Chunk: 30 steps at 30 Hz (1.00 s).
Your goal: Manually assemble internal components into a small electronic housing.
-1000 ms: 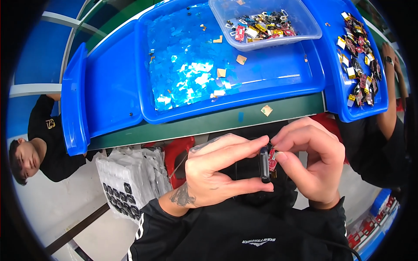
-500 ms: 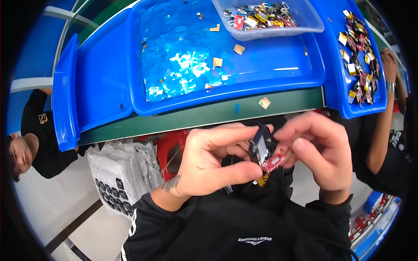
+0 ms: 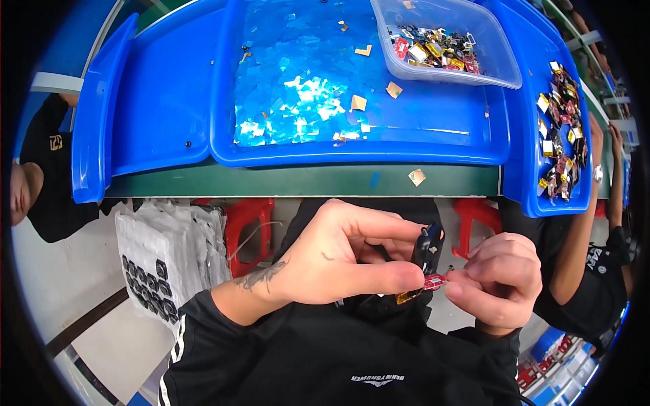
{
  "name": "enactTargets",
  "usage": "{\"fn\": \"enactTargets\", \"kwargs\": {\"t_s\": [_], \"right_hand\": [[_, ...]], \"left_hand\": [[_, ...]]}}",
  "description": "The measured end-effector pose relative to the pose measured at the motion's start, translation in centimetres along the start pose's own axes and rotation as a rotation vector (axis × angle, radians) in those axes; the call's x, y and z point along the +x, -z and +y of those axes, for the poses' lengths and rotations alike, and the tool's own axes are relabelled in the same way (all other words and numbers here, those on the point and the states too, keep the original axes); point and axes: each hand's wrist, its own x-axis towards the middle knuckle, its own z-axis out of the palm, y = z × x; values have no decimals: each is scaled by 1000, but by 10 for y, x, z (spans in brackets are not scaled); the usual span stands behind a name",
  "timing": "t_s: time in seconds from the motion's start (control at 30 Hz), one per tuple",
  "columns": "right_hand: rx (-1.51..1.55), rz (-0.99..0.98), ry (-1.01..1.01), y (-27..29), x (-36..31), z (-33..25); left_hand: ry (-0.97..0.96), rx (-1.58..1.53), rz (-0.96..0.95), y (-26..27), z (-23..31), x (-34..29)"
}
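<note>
My left hand (image 3: 338,260) is closed around a small black plastic housing (image 3: 428,249), held upright between the fingers and thumb. A red circuit board (image 3: 434,281) sticks out beside the thumb at the housing's lower end. Below it hangs a piece wrapped in yellow tape (image 3: 406,296), partly hidden by the thumb. My right hand (image 3: 501,281) has its thumb and forefinger pinched together at the board's right edge. A tiny dark bit shows at those fingertips, too small to name. Both hands are in front of my body, below the table edge.
Across the green table (image 3: 305,181) stands a blue tray (image 3: 359,155) with blue film scraps and a clear bin (image 3: 467,76) of small electronic parts. More parts lie in the right blue tray (image 3: 542,206). Bagged black pieces (image 3: 162,267) stack at lower left. Co-workers are on both sides.
The housing has turned, so its dark face shows more and its lighter inside less. My right fingers have curled in and closed to a pinch by the board. The whole view has shifted.
</note>
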Motion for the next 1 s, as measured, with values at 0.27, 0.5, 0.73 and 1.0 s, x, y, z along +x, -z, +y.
{"fn": "enactTargets", "kwargs": {"t_s": [0.27, 0.5, 0.73, 1.0], "right_hand": [[-62, -144, -29, 1, 2, 1], [192, -103, -345, 0, -1, -9], [213, -66, -308, -12, -21, -1], [77, -103, -9, -12, -11, 5]], "left_hand": [[64, 143, -57, 1, 5, 2], [-33, 180, -66, 3, 4, 2], [-12, 116, -81, 0, 0, 3], [82, 173, -123, -4, 1, 4]]}}
